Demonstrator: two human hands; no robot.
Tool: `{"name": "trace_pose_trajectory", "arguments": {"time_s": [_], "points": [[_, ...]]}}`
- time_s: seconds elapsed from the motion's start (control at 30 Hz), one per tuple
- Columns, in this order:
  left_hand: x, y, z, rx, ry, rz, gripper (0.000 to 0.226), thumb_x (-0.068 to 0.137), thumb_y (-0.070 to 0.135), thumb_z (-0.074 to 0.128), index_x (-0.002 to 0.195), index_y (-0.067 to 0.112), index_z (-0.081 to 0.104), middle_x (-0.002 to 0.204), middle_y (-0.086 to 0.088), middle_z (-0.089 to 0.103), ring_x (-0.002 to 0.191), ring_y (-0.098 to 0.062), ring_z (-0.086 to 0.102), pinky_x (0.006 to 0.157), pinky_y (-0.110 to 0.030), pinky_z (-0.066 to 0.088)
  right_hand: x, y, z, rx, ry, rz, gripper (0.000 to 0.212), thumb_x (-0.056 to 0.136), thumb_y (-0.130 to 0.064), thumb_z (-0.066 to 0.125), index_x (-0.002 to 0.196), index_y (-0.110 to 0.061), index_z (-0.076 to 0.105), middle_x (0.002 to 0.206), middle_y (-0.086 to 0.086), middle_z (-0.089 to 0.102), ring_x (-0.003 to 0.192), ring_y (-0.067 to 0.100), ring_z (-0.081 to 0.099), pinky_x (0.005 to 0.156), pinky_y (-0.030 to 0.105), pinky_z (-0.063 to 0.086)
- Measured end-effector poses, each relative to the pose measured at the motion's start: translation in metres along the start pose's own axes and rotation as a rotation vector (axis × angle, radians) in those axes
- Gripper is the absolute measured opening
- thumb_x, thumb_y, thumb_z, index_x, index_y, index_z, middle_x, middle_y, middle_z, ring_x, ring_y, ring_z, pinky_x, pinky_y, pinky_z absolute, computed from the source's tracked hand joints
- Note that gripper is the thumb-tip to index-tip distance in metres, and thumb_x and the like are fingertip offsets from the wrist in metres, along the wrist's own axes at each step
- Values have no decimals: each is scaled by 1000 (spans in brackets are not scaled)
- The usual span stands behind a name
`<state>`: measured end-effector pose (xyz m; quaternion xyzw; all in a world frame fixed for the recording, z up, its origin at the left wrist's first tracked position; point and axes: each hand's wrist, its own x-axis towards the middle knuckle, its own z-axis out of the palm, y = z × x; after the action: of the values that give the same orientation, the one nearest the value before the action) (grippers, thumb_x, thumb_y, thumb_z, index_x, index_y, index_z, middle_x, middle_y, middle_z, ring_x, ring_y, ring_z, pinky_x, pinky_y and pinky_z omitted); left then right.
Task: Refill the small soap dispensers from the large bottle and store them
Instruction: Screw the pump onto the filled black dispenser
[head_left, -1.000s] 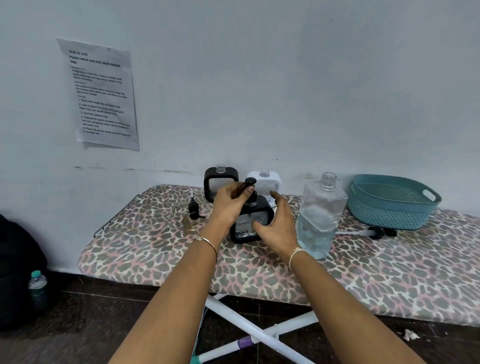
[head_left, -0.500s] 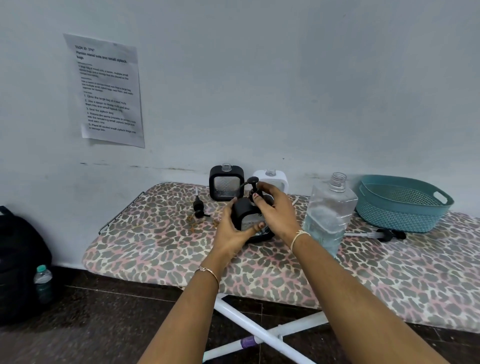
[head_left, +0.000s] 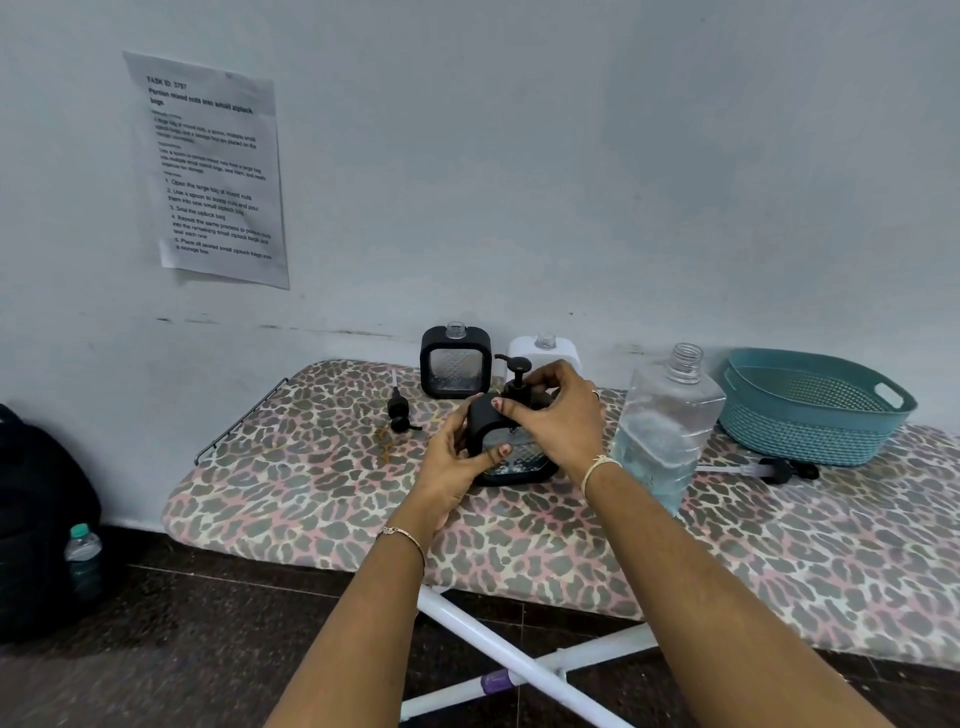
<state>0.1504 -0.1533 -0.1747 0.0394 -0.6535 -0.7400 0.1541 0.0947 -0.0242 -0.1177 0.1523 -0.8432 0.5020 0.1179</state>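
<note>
You're likely capping the black dispenser (head_left: 480, 422), left fingers (head_left: 496, 453) gripping it, right fingers (head_left: 522, 411) pinching its pump (head_left: 518, 372); basket (head_left: 789, 437) at 3 o'clock next

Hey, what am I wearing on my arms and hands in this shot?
The left forearm and right forearm are bare, no sleeve in view. A thin chain bracelet circles the left wrist, a pale thread band the right. A ring shows on a right finger; nails are painted reddish.
</note>
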Motion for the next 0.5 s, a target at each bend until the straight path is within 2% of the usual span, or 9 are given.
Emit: {"name": "trace_pose_trajectory", "arguments": {"time_s": [0.07,0.13,0.2,0.27,0.33,0.4,0.43,0.5], "points": [[1,0,-2,-10,-8,-13,67,77,-6,72,129,27,46,119,7,61,109,-4,59,86,-17,52,0,2,-2,86,-73,-30,50,63,-48,83,102,-30,59,106,-11,66,102,10,60,93,36,49],[2,0,-3,-17,-16,-23,69,77,-5,72,133,25,45,122,3,61,112,-8,58,88,-19,52,-3,5,-3,190,-163,-39,46,76,-35,78,117,-24,61,116,-8,64,110,9,58,97,29,47],[2,0,-4,-15,-24,-30,69,77,-4,73,133,26,46,124,0,61,115,-11,58,89,-21,53,-11,5,-1,273,-178,-14,33,85,-21,67,117,-26,63,112,-8,66,107,9,61,95,29,49],[2,-1,-4,-20,-26,-34,68,76,-4,73,129,29,47,122,3,61,114,-8,58,87,-20,53,-18,6,2,333,-66,2,33,85,-11,58,111,-29,68,104,-10,70,98,5,64,92,30,52],[2,-1,-5,-24,-25,-40,69,75,-3,74,129,30,47,122,5,61,114,-6,57,89,-21,52,-22,6,3,370,115,39,28,84,-8,57,95,-30,71,89,-11,71,86,5,66,85,33,56],[4,-1,-5,-23,-34,-52,73,74,0,76,134,28,46,124,4,61,116,-9,57,96,-28,51,-21,4,2,366,225,46,22,84,-10,56,88,-28,69,85,-9,69,83,9,65,82,40,55],[4,0,-5,-23,-38,-56,75,74,0,76,136,26,45,123,4,61,116,-10,58,98,-29,50,-20,5,3,352,208,28,23,85,-11,54,93,-27,68,91,-7,69,87,8,63,85,39,54],[4,-1,-5,-30,-41,-62,74,74,-1,75,136,25,45,122,4,62,115,-9,58,98,-27,49,-16,6,6,295,52,-11,33,87,-15,49,112,-28,66,110,-4,67,101,6,60,95,35,49]]}}
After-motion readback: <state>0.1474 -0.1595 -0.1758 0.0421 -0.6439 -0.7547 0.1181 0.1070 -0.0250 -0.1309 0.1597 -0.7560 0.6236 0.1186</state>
